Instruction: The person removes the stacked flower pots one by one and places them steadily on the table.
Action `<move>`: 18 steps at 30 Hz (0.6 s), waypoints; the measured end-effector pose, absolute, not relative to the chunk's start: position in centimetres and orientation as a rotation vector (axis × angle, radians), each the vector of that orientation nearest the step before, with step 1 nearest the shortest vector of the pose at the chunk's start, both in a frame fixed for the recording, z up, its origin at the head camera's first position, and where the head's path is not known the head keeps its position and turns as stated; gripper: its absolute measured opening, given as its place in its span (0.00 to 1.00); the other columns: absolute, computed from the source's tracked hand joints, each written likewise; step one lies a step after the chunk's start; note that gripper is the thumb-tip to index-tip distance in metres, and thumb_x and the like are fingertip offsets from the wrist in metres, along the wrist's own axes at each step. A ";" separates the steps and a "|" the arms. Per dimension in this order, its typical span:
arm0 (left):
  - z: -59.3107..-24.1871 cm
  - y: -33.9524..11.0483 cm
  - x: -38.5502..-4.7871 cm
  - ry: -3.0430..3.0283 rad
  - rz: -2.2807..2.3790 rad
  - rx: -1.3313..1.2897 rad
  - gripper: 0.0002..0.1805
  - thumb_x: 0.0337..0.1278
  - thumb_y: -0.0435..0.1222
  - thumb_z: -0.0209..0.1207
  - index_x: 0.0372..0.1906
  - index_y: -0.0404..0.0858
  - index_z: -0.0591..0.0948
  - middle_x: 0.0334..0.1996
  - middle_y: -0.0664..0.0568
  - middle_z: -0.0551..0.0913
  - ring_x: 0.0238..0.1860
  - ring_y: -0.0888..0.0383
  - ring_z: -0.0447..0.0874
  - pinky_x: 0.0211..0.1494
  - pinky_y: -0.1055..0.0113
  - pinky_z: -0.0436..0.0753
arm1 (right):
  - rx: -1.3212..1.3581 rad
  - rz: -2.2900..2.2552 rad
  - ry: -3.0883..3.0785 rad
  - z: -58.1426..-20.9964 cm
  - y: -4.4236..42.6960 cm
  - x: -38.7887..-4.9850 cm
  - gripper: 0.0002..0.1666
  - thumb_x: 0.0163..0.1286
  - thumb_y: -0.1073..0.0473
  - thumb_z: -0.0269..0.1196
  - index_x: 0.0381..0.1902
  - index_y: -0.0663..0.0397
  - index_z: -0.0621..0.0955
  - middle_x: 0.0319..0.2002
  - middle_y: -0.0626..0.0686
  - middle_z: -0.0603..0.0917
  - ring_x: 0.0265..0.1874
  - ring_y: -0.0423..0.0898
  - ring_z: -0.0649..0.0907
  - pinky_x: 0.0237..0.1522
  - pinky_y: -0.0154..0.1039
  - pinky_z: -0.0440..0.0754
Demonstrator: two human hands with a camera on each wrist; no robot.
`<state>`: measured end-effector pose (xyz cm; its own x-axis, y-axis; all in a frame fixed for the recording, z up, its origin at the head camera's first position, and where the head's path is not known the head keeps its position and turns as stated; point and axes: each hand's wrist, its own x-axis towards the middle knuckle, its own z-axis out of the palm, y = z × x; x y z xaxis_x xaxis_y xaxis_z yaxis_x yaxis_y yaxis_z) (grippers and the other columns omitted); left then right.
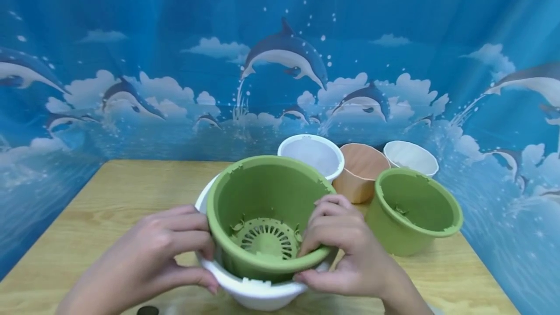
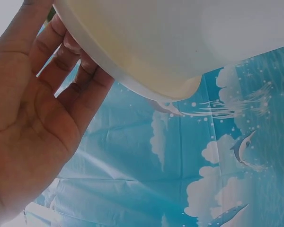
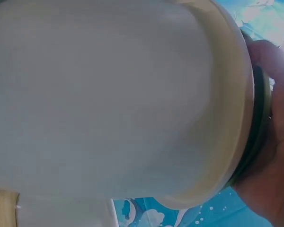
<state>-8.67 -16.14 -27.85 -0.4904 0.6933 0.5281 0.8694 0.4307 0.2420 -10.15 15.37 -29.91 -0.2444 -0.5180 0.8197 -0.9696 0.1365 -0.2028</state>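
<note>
A green plant pot [image 1: 271,183] with a slotted base sits tilted inside a white pot [image 1: 258,295], its rim standing above the white one. My left hand [image 1: 170,249] holds the white pot's rim at the left, fingers against the green wall and thumb outside. The left wrist view shows that hand [image 2: 42,104] with its fingers behind the white rim. My right hand [image 1: 341,242] grips the green pot's rim at the right, fingers inside and thumb below. In the right wrist view, the white pot's outer wall [image 3: 109,104] hides most of the scene.
Behind and to the right stand a white round pot [image 1: 312,154], an orange-brown pot [image 1: 354,186], a white faceted pot [image 1: 411,157] and another green pot [image 1: 407,242]. A dark round object [image 1: 148,310] shows at the wooden table's [image 1: 109,193] front edge. A blue dolphin curtain [image 1: 175,28] hangs behind.
</note>
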 end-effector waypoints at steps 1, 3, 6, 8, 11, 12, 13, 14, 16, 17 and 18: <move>-27.9 -16.2 -8.7 -2.338 -0.696 -1.339 0.14 0.45 0.59 0.69 0.31 0.60 0.79 0.36 0.75 0.74 0.40 0.74 0.73 0.47 0.83 0.72 | 1.441 0.989 -1.848 -29.9 15.4 -10.1 0.08 0.51 0.58 0.73 0.28 0.44 0.84 0.26 0.38 0.83 0.33 0.36 0.79 0.55 0.45 0.68; -27.9 -16.2 -8.7 -2.334 -0.691 -1.344 0.14 0.45 0.59 0.69 0.31 0.60 0.79 0.36 0.75 0.75 0.40 0.73 0.73 0.48 0.83 0.73 | 1.458 0.959 -1.857 -29.9 15.5 -10.0 0.12 0.45 0.63 0.70 0.30 0.43 0.84 0.27 0.38 0.82 0.35 0.37 0.78 0.55 0.45 0.69; -28.1 -16.2 -8.8 -2.322 -0.705 -1.349 0.14 0.44 0.58 0.70 0.31 0.60 0.79 0.36 0.74 0.75 0.40 0.73 0.73 0.46 0.81 0.74 | 1.462 0.933 -1.841 -29.9 15.5 -10.0 0.14 0.45 0.66 0.68 0.31 0.45 0.84 0.28 0.39 0.83 0.35 0.38 0.79 0.55 0.45 0.70; -28.1 -16.1 -8.9 -2.314 -0.724 -1.353 0.15 0.43 0.58 0.70 0.31 0.60 0.78 0.36 0.74 0.75 0.40 0.72 0.73 0.43 0.80 0.75 | 1.459 0.918 -1.826 -29.8 15.4 -10.0 0.13 0.46 0.66 0.68 0.32 0.46 0.84 0.28 0.39 0.83 0.35 0.39 0.79 0.55 0.45 0.70; -28.1 -16.1 -9.0 -2.308 -0.746 -1.357 0.15 0.43 0.56 0.71 0.32 0.60 0.78 0.36 0.74 0.75 0.39 0.72 0.72 0.41 0.80 0.75 | 1.445 0.903 -1.812 -29.7 15.2 -10.1 0.09 0.52 0.64 0.68 0.32 0.47 0.84 0.29 0.40 0.84 0.36 0.40 0.79 0.56 0.45 0.70; -28.1 -16.2 -8.9 -2.313 -0.744 -1.356 0.14 0.43 0.57 0.71 0.32 0.60 0.78 0.36 0.74 0.74 0.39 0.72 0.72 0.41 0.80 0.74 | 1.437 0.897 -1.808 -29.7 15.1 -10.1 0.07 0.53 0.63 0.67 0.32 0.48 0.84 0.29 0.40 0.84 0.36 0.40 0.79 0.57 0.45 0.70; -28.1 -16.2 -8.9 -2.320 -0.740 -1.354 0.14 0.44 0.57 0.71 0.32 0.61 0.78 0.36 0.74 0.74 0.39 0.73 0.71 0.41 0.81 0.74 | 1.430 0.891 -1.801 -29.7 15.0 -10.2 0.06 0.55 0.63 0.67 0.32 0.48 0.85 0.29 0.40 0.84 0.36 0.41 0.80 0.58 0.45 0.70; -28.1 -16.2 -8.9 -2.326 -0.735 -1.351 0.14 0.44 0.57 0.70 0.32 0.60 0.78 0.36 0.74 0.74 0.39 0.73 0.71 0.42 0.82 0.73 | 1.423 0.886 -1.794 -29.7 14.9 -10.2 0.04 0.56 0.62 0.67 0.31 0.49 0.85 0.28 0.41 0.84 0.36 0.41 0.80 0.59 0.44 0.70; -28.0 -16.2 -8.8 -2.341 -0.716 -1.345 0.14 0.45 0.58 0.70 0.32 0.61 0.78 0.36 0.75 0.74 0.39 0.74 0.70 0.43 0.83 0.72 | 1.411 0.882 -1.782 -29.7 14.9 -10.2 0.02 0.58 0.61 0.66 0.31 0.50 0.85 0.28 0.42 0.84 0.36 0.42 0.79 0.60 0.43 0.69; -28.0 -16.2 -8.8 -2.347 -0.709 -1.343 0.14 0.45 0.59 0.69 0.32 0.61 0.78 0.36 0.76 0.73 0.39 0.75 0.70 0.44 0.83 0.71 | 1.408 0.881 -1.776 -29.7 14.9 -10.2 0.02 0.59 0.60 0.66 0.31 0.50 0.85 0.28 0.42 0.84 0.36 0.43 0.79 0.61 0.43 0.69; -28.0 -16.2 -8.8 -2.348 -0.711 -1.344 0.14 0.45 0.59 0.69 0.32 0.61 0.78 0.36 0.76 0.73 0.39 0.75 0.70 0.44 0.83 0.71 | 1.407 0.880 -1.769 -29.7 14.9 -10.3 0.02 0.59 0.60 0.66 0.32 0.50 0.85 0.28 0.43 0.84 0.36 0.43 0.79 0.61 0.42 0.68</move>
<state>-8.76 -16.25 -27.98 -0.4927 0.6973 0.5205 0.8689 0.4262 0.2515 -10.25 14.89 -29.67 -0.1643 -0.5041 0.8479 -0.9803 0.1790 -0.0835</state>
